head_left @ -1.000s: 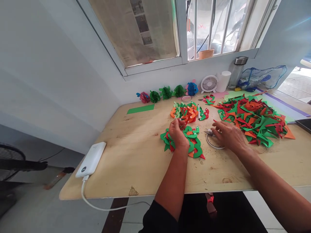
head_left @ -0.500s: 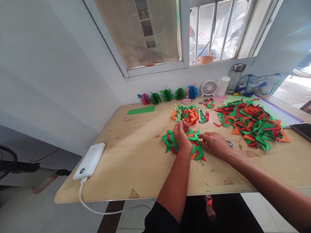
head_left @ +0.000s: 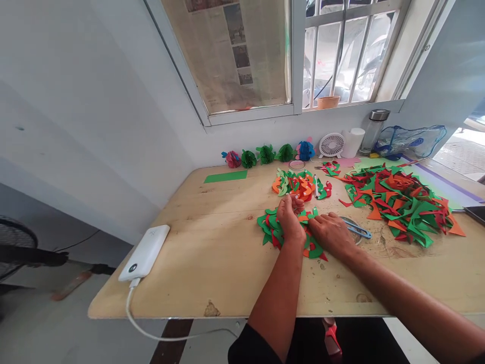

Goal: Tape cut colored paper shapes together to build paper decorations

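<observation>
A heap of curved green, red and orange paper cut-outs lies in front of me. My left hand is over it, its fingers curled in; whatever they hold is hidden. Against the heap's right side rests my right hand, with its fingers bent and pressed together at the paper pieces. Its fingertips are covered, so I cannot make out what they grip. Just right of this hand lies a light blue utility knife. Behind the hands sits a second group of curved paper cut-outs, with a white pen beside it.
Jagged paper scraps form a large pile at the right. Along the wall stand several honeycomb paper figures, a small white fan and a glass bottle. A white power bank with a cable lies at the left edge.
My right hand has shifted left toward my left hand, closer into the heap, and more of the blue knife shows. The left hand remains over the pieces. The view has tilted slightly.
</observation>
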`<act>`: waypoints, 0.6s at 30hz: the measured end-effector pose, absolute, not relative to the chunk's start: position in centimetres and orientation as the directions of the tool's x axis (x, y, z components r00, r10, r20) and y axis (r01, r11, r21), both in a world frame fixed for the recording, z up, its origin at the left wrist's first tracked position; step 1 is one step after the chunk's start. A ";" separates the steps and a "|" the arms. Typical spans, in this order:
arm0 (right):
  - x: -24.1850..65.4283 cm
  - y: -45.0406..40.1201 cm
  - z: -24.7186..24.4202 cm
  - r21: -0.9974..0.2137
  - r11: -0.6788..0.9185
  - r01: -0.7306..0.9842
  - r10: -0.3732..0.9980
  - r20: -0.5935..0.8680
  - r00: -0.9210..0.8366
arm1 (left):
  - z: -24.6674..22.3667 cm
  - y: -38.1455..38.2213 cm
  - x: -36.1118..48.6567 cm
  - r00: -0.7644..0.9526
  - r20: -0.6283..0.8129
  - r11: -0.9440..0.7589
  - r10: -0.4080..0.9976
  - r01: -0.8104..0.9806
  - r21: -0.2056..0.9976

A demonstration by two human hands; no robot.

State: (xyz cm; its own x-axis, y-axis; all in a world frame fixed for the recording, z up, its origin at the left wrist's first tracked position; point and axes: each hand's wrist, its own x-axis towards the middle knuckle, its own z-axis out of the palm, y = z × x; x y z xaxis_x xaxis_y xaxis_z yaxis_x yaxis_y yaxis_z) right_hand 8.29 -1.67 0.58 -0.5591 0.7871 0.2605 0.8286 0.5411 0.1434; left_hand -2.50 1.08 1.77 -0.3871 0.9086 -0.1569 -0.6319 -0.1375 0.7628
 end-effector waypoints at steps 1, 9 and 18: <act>8.4 -1.7 0.5 0.149 0.540 0.829 0.778 0.289 -0.558 | 1.8 1.1 -2.5 -0.388 -0.156 -0.139 0.909 -0.632 0.762; 9.7 -1.6 0.2 0.045 0.451 0.891 0.734 0.550 -0.399 | 2.0 1.0 -2.5 -0.415 -0.137 -0.152 0.899 -0.590 0.793; 10.8 -1.0 0.8 -0.160 0.402 0.902 0.685 0.706 -0.180 | 2.8 0.4 -2.2 -0.320 -0.006 -0.171 0.947 -0.522 0.835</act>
State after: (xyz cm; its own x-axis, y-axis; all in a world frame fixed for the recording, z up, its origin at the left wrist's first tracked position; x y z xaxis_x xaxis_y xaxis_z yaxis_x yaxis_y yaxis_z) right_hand 10.83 -1.02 0.82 -0.1802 0.6852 0.7057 0.9018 0.4016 -0.1597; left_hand -2.24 0.39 2.76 -0.3203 0.9473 -0.0061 -0.5222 -0.1712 0.8354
